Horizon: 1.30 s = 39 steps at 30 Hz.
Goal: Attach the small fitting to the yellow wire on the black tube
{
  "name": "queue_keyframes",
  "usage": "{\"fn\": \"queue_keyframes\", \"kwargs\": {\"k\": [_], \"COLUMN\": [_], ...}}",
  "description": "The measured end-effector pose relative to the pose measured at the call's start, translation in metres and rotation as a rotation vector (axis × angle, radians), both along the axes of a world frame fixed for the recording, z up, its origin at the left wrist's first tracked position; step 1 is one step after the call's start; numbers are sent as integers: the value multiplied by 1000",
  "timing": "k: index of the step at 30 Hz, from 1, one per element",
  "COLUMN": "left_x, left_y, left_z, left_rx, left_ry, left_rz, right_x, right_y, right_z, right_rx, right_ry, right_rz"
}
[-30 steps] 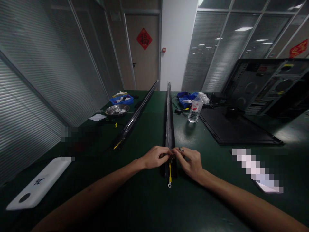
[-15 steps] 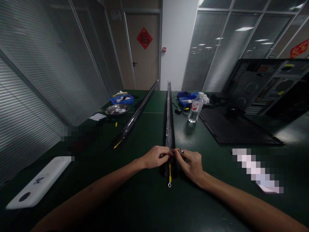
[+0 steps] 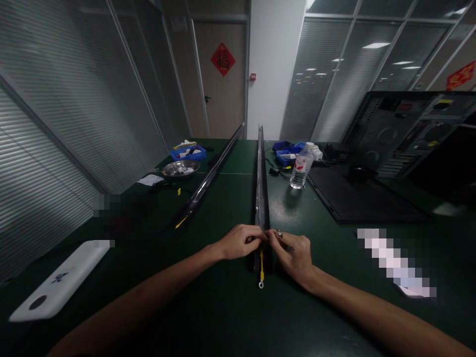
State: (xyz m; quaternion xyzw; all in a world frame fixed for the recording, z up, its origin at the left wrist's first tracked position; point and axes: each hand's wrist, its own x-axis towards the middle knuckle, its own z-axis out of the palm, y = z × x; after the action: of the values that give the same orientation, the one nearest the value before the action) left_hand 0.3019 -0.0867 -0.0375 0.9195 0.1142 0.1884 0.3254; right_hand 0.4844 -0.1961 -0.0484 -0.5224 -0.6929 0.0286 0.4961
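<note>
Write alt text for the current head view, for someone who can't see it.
A person's left hand and right hand meet over the near end of a long dark strip, where a ring-tipped yellow lead sticks out. A similar strip lies to the left; a water bottle stands to the right.

A long, narrow dark strip [image 3: 262, 198] with a glossy grey face lies lengthwise on the green desk [image 3: 230, 203]. At its near end, a short yellow wire [image 3: 262, 265] sticks out, tipped with a silver ring [image 3: 261, 281] just past the edge.

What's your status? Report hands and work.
Left hand, right hand: fingertips together over long dark channel. Yellow ring-ended wire protruding. Clear plastic bottle right, not blocking.
</note>
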Motion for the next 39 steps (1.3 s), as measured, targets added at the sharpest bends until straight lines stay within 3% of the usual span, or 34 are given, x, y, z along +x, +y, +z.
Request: {"fn": "queue_keyframes", "kwargs": {"k": [10, 19, 34, 39], "left_x": [0, 0, 0, 1], "left_y": [1, -1, -1, -1], "left_z": [0, 3, 5, 4], "left_rx": [-12, -22, 0, 5], "left_ry": [38, 59, 50, 57], "left_rz": [7, 17, -4, -2], "right_x": [-1, 3, 15, 13], "right_y": [-1, 2, 12, 13], "right_z": [1, 10, 7, 9], "right_rx": [-29, -88, -141, -112], "right_ry": [3, 41, 84, 110], "right_rz": [10, 131, 341, 352]}}
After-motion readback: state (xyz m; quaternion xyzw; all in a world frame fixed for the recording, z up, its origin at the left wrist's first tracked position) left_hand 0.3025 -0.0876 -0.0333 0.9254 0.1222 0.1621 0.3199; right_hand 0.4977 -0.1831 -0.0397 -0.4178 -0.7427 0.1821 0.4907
